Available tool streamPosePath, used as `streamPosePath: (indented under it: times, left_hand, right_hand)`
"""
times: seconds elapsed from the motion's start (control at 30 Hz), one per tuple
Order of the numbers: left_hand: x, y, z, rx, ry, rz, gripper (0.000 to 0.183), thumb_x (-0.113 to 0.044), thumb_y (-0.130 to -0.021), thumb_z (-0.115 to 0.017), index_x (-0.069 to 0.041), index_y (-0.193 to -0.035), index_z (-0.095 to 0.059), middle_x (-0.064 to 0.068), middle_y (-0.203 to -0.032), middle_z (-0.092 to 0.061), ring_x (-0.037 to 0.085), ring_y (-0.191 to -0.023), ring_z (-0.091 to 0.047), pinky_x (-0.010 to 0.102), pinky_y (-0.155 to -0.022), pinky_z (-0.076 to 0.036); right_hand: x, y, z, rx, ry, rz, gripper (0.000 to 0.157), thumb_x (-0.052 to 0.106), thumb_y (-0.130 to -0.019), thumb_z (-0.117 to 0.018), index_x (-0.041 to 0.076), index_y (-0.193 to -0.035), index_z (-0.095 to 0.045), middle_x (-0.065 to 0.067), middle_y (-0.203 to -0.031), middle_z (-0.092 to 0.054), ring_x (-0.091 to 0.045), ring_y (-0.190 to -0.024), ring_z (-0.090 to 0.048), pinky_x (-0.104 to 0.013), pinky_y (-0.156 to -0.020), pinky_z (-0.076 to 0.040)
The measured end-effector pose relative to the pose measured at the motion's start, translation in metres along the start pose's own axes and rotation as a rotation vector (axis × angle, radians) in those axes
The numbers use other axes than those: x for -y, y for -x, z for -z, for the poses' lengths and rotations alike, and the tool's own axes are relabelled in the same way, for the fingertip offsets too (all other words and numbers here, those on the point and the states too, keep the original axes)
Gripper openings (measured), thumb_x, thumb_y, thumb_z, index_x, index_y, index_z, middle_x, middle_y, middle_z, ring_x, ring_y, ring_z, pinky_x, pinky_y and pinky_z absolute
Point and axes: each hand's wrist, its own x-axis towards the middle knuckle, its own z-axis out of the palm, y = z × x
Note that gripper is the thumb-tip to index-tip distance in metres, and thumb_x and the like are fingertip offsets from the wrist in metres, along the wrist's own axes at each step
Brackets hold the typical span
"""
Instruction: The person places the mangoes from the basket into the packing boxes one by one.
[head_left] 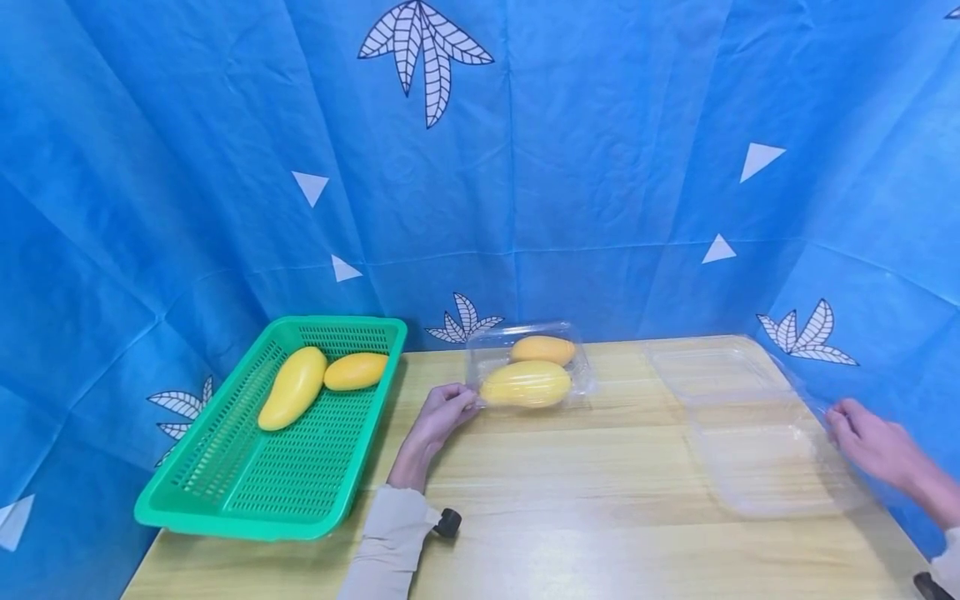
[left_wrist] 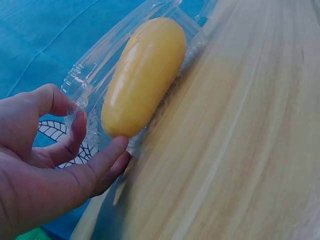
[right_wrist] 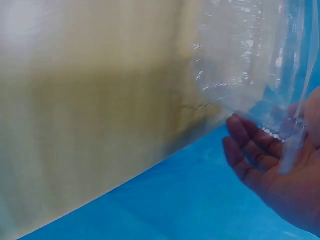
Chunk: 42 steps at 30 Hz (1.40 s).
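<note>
My left hand (head_left: pixel 447 410) pinches the near left corner of a clear plastic clamshell box (head_left: pixel 490 350) at the back of the table. Two yellow mangoes lie inside it, a larger mango (head_left: pixel 527 384) in front and a smaller orange-yellow mango (head_left: pixel 543 350) behind. In the left wrist view, the index finger bends at the rim of the box and other fingertips reach the larger mango's end (left_wrist: pixel 142 80). At the far right, my right hand (head_left: pixel 873 442) holds the edge of a second clear clamshell box (head_left: pixel 757 454), unfolded, with no fruit in it.
A green plastic basket (head_left: pixel 247 527) stands on the left of the wooden table (head_left: pixel 570 508), holding a long yellow mango (head_left: pixel 294 388) and a shorter mango (head_left: pixel 356 372). Blue patterned cloth (head_left: pixel 585 150) hangs behind and along both sides. The table's right edge runs below my right hand.
</note>
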Motion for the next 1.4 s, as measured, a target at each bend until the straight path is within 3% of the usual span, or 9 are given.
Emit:
streamPosePath:
  times: [0.17,0.37,0.63,0.87,0.93,1.03,1.17,1.3,1.4]
  left_hand:
    - [0.003,-0.003,-0.003,0.04,0.016,-0.003,0.014,0.002,-0.091,-0.059,-0.001,-0.078,-0.057,0.011,-0.103,-0.057,0.016,-0.086,-0.058,0.028,-0.089,-0.055]
    - [0.006,-0.005,-0.005,0.048,0.016,0.012,0.013,0.002,-0.091,-0.059,-0.001,-0.078,-0.057,0.011,-0.107,-0.055,0.016,-0.087,-0.056,0.028,-0.088,-0.053]
    - [0.005,-0.003,-0.008,0.055,-0.038,0.028,0.011,-0.001,-0.091,-0.059,-0.002,-0.081,-0.055,0.015,-0.117,-0.056,0.022,-0.095,-0.056,0.035,-0.095,-0.053]
    - [0.008,-0.004,-0.01,0.063,-0.077,0.017,0.009,-0.003,-0.09,-0.061,0.001,-0.083,-0.058,0.026,-0.142,-0.051,0.031,-0.121,-0.051,0.037,-0.1,-0.051]
    - [0.008,-0.004,-0.011,0.049,-0.108,0.003,0.008,-0.004,-0.089,-0.063,-0.001,-0.082,-0.061,0.022,-0.139,-0.055,0.029,-0.12,-0.051,0.034,-0.096,-0.051]
    - [0.007,-0.006,-0.013,0.033,-0.148,-0.009,0.009,-0.005,-0.088,-0.062,-0.005,-0.079,-0.06,0.013,-0.112,-0.061,0.022,-0.096,-0.053,0.029,-0.079,-0.046]
    - [0.005,-0.007,-0.018,0.018,-0.174,-0.009,0.009,-0.007,-0.088,-0.061,-0.007,-0.079,-0.059,0.004,-0.083,-0.05,0.018,-0.074,-0.043,0.028,-0.066,-0.037]
    - [0.003,-0.01,-0.026,-0.002,-0.178,0.002,0.008,-0.01,-0.088,-0.061,-0.007,-0.081,-0.057,0.001,-0.076,-0.046,0.019,-0.072,-0.042,0.029,-0.065,-0.036]
    - [0.004,-0.013,-0.033,-0.013,-0.13,0.005,0.007,-0.008,-0.087,-0.061,-0.005,-0.082,-0.057,0.004,-0.086,-0.052,0.02,-0.078,-0.046,0.03,-0.071,-0.043]
  right_hand:
    - [0.0,0.012,-0.007,-0.016,-0.004,0.013,0.018,0.009,-0.106,-0.038,0.002,-0.095,-0.05,-0.002,-0.075,-0.05,-0.02,-0.066,-0.048,-0.038,-0.055,-0.042]
    - [-0.001,0.021,-0.013,-0.042,0.07,0.073,0.013,0.006,-0.104,-0.04,0.005,-0.093,-0.046,-0.001,-0.071,-0.045,-0.022,-0.065,-0.05,-0.04,-0.055,-0.043]
    - [-0.001,0.029,-0.014,-0.081,0.113,0.125,0.027,0.006,-0.102,-0.045,0.017,-0.078,-0.043,0.004,-0.069,-0.036,-0.02,-0.068,-0.042,-0.037,-0.06,-0.036]
    - [-0.002,0.039,-0.016,-0.108,0.083,0.166,0.031,0.004,-0.102,-0.046,0.021,-0.076,-0.041,0.007,-0.068,-0.033,-0.01,-0.067,-0.037,-0.03,-0.057,-0.032]
    - [-0.001,0.038,-0.016,-0.126,0.092,0.182,0.031,0.003,-0.101,-0.046,0.021,-0.076,-0.041,0.007,-0.069,-0.034,-0.011,-0.068,-0.037,-0.031,-0.057,-0.032]
    - [0.001,0.036,-0.016,-0.148,0.127,0.203,0.03,0.002,-0.098,-0.047,0.021,-0.076,-0.041,0.006,-0.073,-0.039,-0.016,-0.071,-0.041,-0.033,-0.056,-0.033]
    - [0.002,0.033,-0.016,-0.162,0.175,0.224,0.027,0.002,-0.095,-0.048,0.02,-0.076,-0.043,0.004,-0.077,-0.044,-0.022,-0.073,-0.044,-0.033,-0.056,-0.03]
    - [0.001,0.03,-0.014,-0.166,0.193,0.237,0.025,0.004,-0.094,-0.048,0.021,-0.076,-0.043,0.003,-0.077,-0.045,-0.022,-0.074,-0.043,-0.032,-0.058,-0.027]
    - [0.0,0.029,-0.012,-0.163,0.194,0.239,0.025,0.004,-0.094,-0.048,0.021,-0.077,-0.043,0.004,-0.077,-0.044,-0.02,-0.074,-0.041,-0.032,-0.058,-0.027]
